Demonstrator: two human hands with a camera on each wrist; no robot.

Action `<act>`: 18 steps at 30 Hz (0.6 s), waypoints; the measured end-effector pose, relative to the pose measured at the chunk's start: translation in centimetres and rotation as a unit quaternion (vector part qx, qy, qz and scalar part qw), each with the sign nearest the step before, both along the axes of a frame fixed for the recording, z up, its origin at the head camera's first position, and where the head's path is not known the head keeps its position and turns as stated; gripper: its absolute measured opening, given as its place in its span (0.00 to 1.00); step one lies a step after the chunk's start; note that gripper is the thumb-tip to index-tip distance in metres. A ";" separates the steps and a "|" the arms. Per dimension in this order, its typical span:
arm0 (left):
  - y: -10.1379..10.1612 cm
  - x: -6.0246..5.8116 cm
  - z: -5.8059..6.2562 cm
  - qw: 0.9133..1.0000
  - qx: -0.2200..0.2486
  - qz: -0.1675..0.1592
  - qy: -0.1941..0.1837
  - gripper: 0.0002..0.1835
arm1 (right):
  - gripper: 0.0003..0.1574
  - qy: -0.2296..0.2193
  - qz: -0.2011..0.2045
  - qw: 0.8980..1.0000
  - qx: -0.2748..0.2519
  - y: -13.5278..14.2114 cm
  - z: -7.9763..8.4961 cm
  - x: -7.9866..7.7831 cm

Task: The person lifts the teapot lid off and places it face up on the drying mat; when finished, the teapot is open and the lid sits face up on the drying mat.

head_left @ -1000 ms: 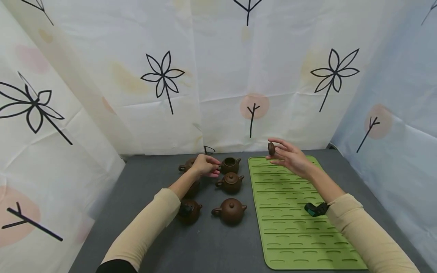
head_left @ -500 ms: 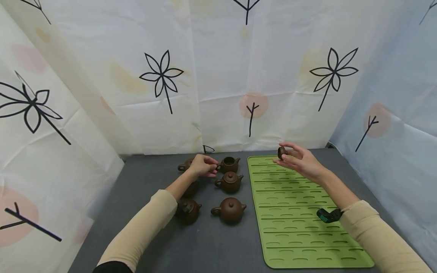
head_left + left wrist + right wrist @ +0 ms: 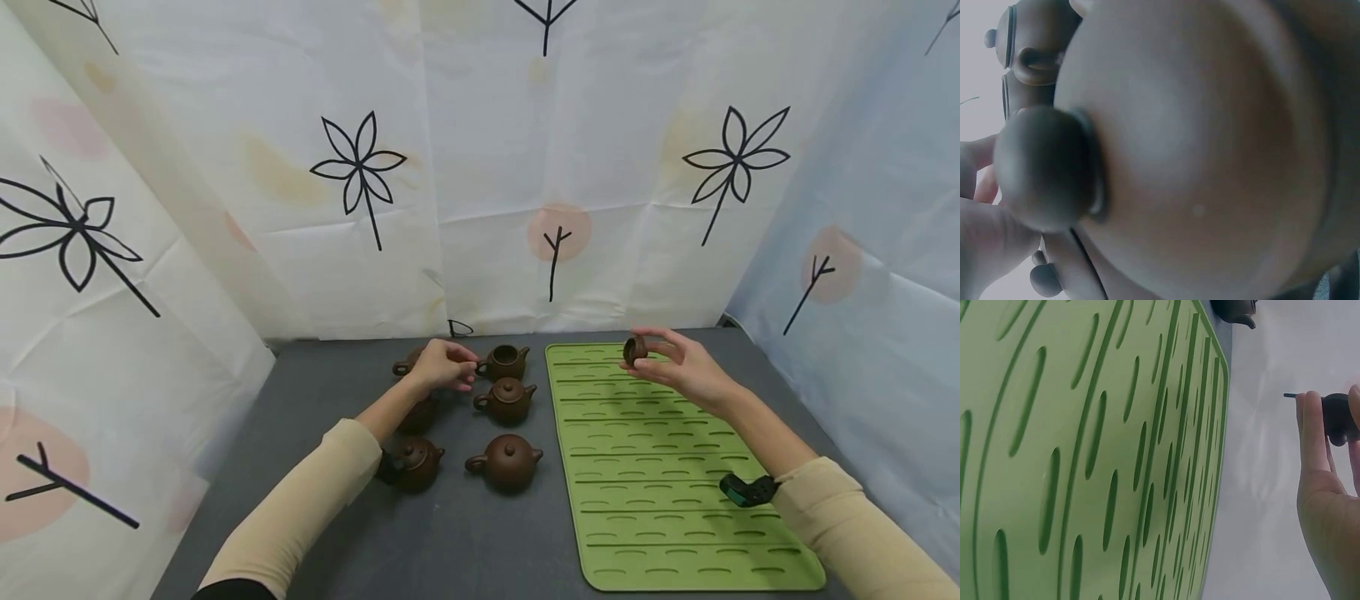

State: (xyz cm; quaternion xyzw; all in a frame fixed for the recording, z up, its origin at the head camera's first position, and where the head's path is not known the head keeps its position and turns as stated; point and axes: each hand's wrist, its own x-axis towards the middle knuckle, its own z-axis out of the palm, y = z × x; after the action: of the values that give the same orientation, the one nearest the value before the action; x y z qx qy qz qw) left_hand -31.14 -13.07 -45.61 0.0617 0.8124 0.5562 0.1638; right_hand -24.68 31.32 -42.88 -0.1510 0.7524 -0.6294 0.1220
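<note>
The pots [image 3: 510, 467] look like smooth brown clay, matt with a soft sheen on one's dome [image 3: 1166, 137] (a pale speck [image 3: 1199, 210] shows on it). The raised lid [image 3: 635, 352] seems the same clay. The mat [image 3: 637, 493] looks like rubbery plastic, satiny and grooved. The table [image 3: 457, 542] is matt, the backdrop [image 3: 487, 150] creased cloth, the sleeves [image 3: 303, 500] soft fabric.

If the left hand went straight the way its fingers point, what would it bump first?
Probably the lidless teapot, at its handle side; the left hand is so close I can't tell whether they touch.
</note>
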 end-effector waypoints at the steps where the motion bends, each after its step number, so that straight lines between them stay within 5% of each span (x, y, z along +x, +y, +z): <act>1: 0.0 0.0 0.0 1.000 0.000 -0.002 0.000 0.13 | 0.38 0.003 -0.003 1.000 0.016 0.1 -0.1 0.1; 8: 0.2 0.3 0.0 1.000 -0.001 -0.005 0.006 0.13 | 0.42 0.025 -0.028 0.994 0.107 0.8 0.0 0.8; 18: 0.4 0.2 -0.1 1.000 -0.012 0.010 0.016 0.12 | 0.45 0.035 -0.049 0.985 0.160 2.1 -0.4 1.3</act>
State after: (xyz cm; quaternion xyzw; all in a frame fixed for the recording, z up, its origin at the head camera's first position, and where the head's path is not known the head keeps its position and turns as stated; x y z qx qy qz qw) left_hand -30.92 -12.71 -45.74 0.0605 0.8222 0.5467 0.1463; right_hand -23.37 33.47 -43.29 -0.1144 0.8537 -0.5005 0.0873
